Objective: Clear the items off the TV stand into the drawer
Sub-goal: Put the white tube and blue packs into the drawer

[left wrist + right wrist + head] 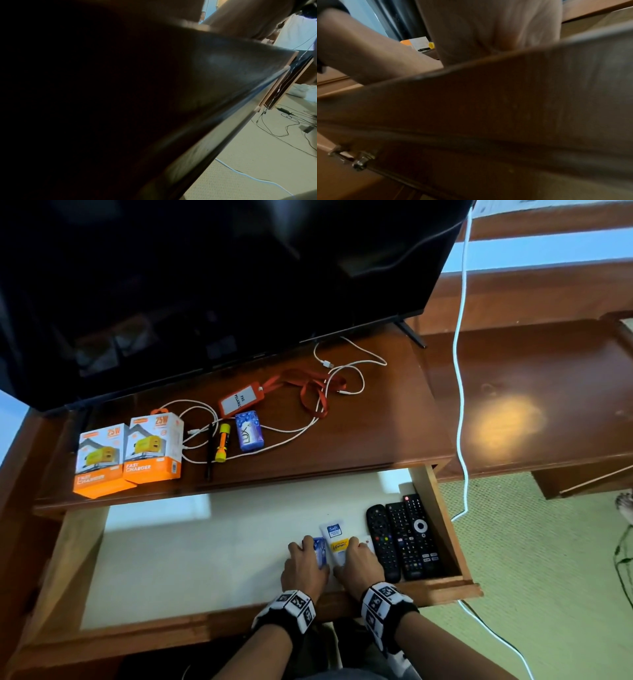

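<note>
The drawer (442,587) of the TV stand (376,419) is pulled out. In it, my left hand (303,558) lies palm down and holds a small blue soap pack (320,549). Right beside it my right hand (359,559) holds a white tube with a yellow label (335,537). On the stand top lie two orange charger boxes (130,450), a yellow flashlight (222,441), a black pen (209,450), a purple LUX soap (249,430), an orange lanyard card holder (238,402) and white cables (294,429). Both wrist views are dark and blurred against the drawer front.
Three black remotes (406,537) lie side by side at the drawer's right end. The drawer's white floor (188,553) stretches away to the left of my hands. The TV (222,285) overhangs the back of the stand. A white cable (460,405) hangs down on the right to the green carpet.
</note>
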